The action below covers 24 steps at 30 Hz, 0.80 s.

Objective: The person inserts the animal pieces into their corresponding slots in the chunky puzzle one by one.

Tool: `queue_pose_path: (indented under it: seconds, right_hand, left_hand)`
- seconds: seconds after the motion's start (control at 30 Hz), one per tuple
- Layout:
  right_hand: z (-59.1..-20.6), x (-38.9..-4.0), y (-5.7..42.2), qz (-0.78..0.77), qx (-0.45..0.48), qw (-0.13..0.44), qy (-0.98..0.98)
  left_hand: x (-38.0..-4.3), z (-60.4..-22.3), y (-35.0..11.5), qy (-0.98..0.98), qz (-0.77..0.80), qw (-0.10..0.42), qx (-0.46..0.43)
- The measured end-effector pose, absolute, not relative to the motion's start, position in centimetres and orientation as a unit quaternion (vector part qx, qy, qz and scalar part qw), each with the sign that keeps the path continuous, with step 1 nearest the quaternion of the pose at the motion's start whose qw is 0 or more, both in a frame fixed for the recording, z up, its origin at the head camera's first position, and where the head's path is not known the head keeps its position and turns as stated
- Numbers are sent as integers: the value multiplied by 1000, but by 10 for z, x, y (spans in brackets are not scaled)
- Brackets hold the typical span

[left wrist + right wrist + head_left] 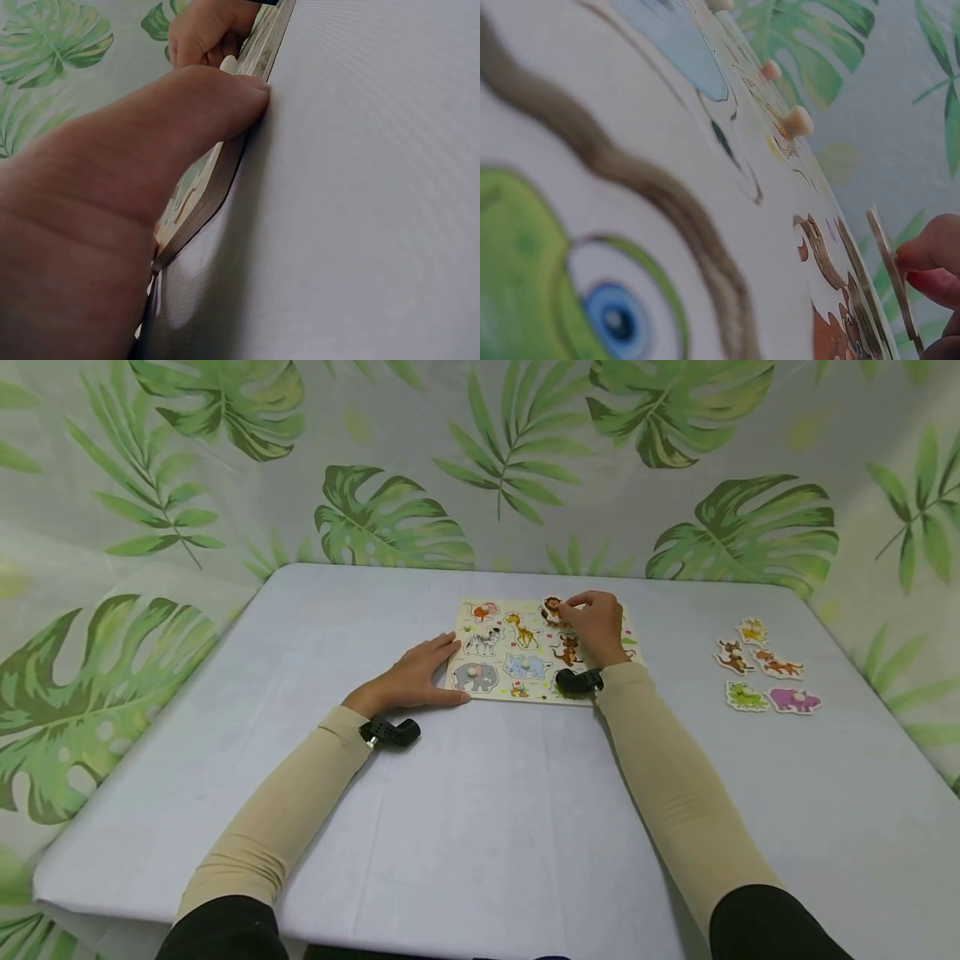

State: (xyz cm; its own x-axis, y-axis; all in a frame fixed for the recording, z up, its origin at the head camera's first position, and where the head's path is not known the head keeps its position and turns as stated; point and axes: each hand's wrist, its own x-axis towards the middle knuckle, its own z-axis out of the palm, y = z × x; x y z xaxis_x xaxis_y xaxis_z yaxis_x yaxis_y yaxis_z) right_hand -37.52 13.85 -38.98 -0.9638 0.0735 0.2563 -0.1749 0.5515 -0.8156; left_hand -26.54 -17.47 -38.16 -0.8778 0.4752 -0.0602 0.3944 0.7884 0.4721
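Note:
A wooden animal puzzle board (498,631) lies flat on the table. My left hand (420,675) rests at its left edge, fingers extended and thumb (217,101) along the near edge. With thumb and fingertips, my right hand (597,625) pinches a lion puzzle piece (552,610) over the back right of the board. The right wrist view shows this piece (892,274) edge-on, apart from the board surface. On the board are a zebra (483,642), a giraffe (521,629), an elephant (476,677) and a hippo (527,667). My right wrist covers part of the right side.
Several loose puzzle pieces lie to the right on the white table (480,827): a yellow one (752,631), a brown animal (732,657), an orange one (777,664), a green frog (746,695) and a purple hippo (793,700). A leaf-patterned curtain (517,452) hangs behind.

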Motion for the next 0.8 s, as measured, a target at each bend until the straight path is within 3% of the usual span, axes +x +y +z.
queue_pose_path:
  seconds: [0.8]
  right_hand:
    - [-389, -378, 138, 418, 47, 125, -899]
  left_hand:
    - [-266, -381, -174, 942, 223, 81, 239]
